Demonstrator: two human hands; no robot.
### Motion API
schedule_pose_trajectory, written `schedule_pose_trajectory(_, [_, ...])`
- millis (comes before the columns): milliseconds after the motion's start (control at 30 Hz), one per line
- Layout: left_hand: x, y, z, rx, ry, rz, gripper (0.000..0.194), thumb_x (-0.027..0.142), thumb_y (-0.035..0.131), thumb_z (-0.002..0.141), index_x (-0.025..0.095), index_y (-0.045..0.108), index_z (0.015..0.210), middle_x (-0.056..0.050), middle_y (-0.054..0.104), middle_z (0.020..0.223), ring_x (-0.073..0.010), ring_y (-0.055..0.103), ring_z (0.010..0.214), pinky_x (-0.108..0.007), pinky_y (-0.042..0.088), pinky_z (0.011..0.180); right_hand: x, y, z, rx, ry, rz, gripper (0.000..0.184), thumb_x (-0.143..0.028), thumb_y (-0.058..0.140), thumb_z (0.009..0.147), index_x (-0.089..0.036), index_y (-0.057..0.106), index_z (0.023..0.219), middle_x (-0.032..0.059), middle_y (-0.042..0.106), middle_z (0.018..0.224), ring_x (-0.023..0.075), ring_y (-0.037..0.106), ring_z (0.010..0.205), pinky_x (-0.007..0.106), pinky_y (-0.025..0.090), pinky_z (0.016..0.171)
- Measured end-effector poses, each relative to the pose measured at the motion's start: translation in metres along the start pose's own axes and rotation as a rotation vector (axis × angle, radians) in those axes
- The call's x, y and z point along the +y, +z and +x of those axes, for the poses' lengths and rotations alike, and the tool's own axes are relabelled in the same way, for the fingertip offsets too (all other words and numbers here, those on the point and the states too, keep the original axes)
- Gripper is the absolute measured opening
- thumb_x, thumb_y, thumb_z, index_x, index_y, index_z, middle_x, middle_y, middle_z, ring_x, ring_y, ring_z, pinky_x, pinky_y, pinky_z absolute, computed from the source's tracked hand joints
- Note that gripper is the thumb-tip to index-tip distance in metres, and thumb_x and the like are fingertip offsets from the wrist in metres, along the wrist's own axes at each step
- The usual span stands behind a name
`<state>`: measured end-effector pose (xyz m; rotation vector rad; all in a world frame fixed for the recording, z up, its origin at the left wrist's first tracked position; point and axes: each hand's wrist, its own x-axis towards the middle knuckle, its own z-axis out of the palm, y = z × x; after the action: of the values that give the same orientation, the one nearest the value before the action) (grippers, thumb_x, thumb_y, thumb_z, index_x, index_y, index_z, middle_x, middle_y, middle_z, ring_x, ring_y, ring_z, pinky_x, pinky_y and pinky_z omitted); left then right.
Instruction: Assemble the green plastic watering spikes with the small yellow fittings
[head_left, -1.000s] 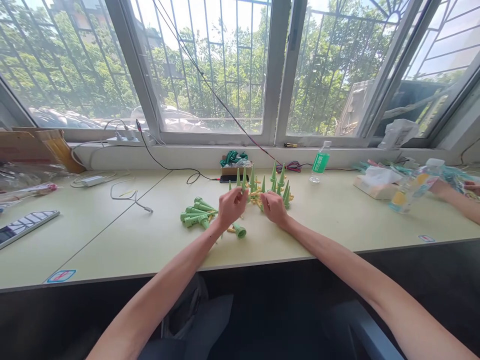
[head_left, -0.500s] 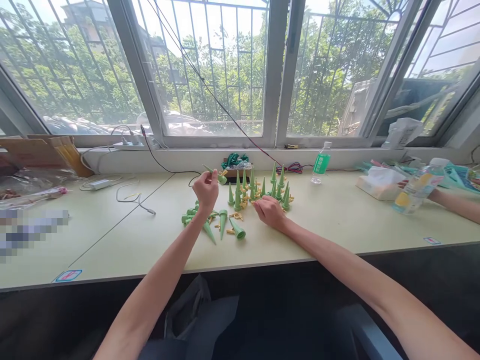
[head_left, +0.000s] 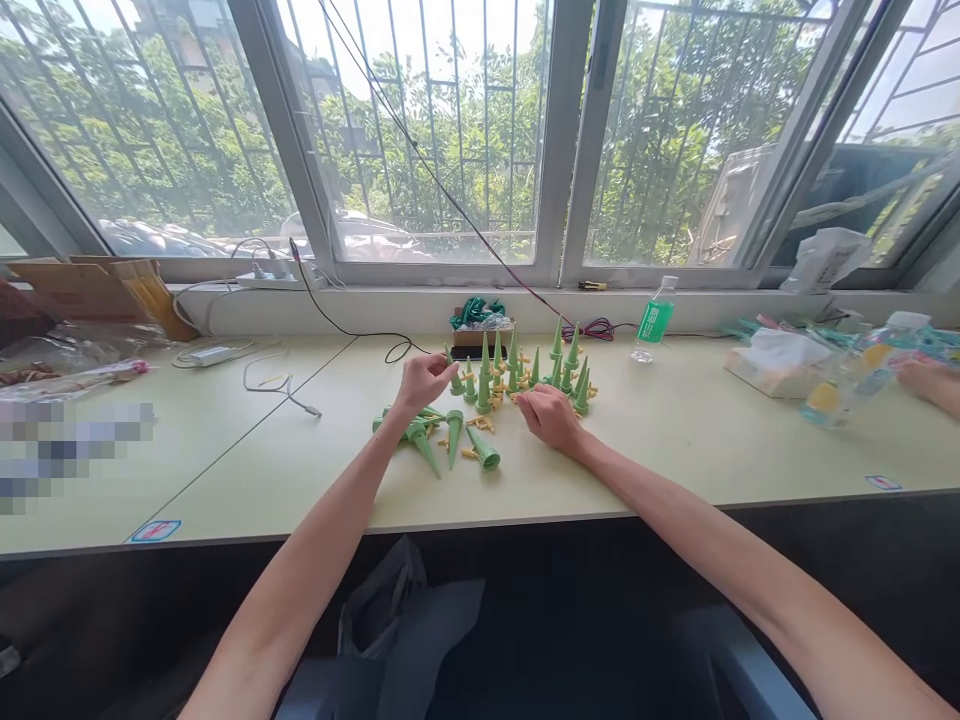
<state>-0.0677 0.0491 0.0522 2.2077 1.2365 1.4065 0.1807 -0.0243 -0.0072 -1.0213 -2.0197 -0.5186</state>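
My left hand (head_left: pixel 426 383) pinches a green plant watering spike (head_left: pixel 455 379) that stands point up at the left end of a group of upright spikes (head_left: pixel 484 385). These are cone-shaped, with small yellow valves at their sides. Curled at the front of the group, my right hand (head_left: pixel 553 418) rests by the table; whatever its closed fingers hold is hidden. Closer to me lie loose spikes, among them one tipped over with its open end showing (head_left: pixel 487 458) and one pointing toward me (head_left: pixel 454 432). A loose yellow valve (head_left: pixel 481 424) lies between the hands.
Behind the spikes are a dark phone (head_left: pixel 470 353) and a small box with green plastic (head_left: pixel 478 318). A water bottle (head_left: pixel 654 322), tissue box (head_left: pixel 776 370) and another person's hand (head_left: pixel 926 376) are to the right. A white cable (head_left: pixel 281 388) lies left.
My left hand has lowered the spike from a slanted hold in the air to upright at the group's left end. My right hand stays nearly in place. The view has shifted slightly.
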Motion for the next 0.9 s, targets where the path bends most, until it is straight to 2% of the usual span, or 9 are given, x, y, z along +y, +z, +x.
schedule_pose_trajectory(133, [0.001, -0.001, -0.007, -0.114, 0.030, 0.112, 0.033, 0.039, 0.061, 0.078, 0.016, 0.059, 0.055, 0.000, 0.059, 0.054, -0.0108, 0.048, 0.053, -0.025, 0.037, 0.056, 0.000, -0.002, 0.000, -0.008, 0.004, 0.011, 0.050, -0.031, 0.030, 0.103, -0.020, 0.045, 0.056, 0.0006, 0.040, 0.052, 0.0158, 0.037, 0.056, 0.030, 0.030, 0.060])
schedule_pose_trajectory(300, [0.002, -0.001, -0.011, -0.198, 0.050, 0.156, 0.033, 0.040, 0.061, 0.078, 0.016, 0.061, 0.056, 0.000, 0.060, 0.053, -0.0103, 0.047, 0.053, -0.024, 0.037, 0.058, 0.001, -0.004, 0.000, -0.004, 0.011, 0.047, 0.049, -0.030, 0.031, 0.102, -0.021, 0.044, 0.056, 0.0007, 0.041, 0.052, 0.0156, 0.039, 0.056, 0.030, 0.030, 0.059])
schedule_pose_trajectory(567, [-0.004, 0.009, -0.011, -0.273, 0.071, 0.130, 0.036, 0.049, 0.063, 0.077, 0.016, 0.064, 0.061, -0.001, 0.063, 0.056, -0.0122, 0.051, 0.054, -0.024, 0.038, 0.056, 0.003, -0.004, -0.001, 0.008, 0.032, 0.089, 0.049, -0.033, 0.028, 0.103, -0.022, 0.041, 0.056, 0.0004, 0.039, 0.052, 0.0160, 0.038, 0.054, 0.030, 0.030, 0.057])
schedule_pose_trajectory(733, [-0.003, 0.010, -0.011, -0.288, 0.093, 0.091, 0.040, 0.053, 0.059, 0.081, 0.017, 0.068, 0.068, -0.003, 0.068, 0.061, -0.0129, 0.054, 0.054, -0.025, 0.040, 0.058, 0.007, -0.006, -0.003, 0.024, 0.095, 0.112, 0.049, -0.034, 0.028, 0.103, -0.023, 0.039, 0.056, 0.0007, 0.040, 0.051, 0.0165, 0.039, 0.054, 0.031, 0.030, 0.056])
schedule_pose_trajectory(900, [0.001, 0.008, -0.011, -0.282, 0.101, 0.110, 0.045, 0.054, 0.053, 0.086, 0.016, 0.069, 0.070, -0.004, 0.067, 0.059, -0.0114, 0.047, 0.048, -0.025, 0.037, 0.055, 0.005, -0.008, -0.002, 0.042, 0.126, 0.062, 0.044, -0.029, 0.036, 0.100, -0.022, 0.040, 0.057, 0.0007, 0.042, 0.052, 0.0166, 0.038, 0.055, 0.030, 0.032, 0.058])
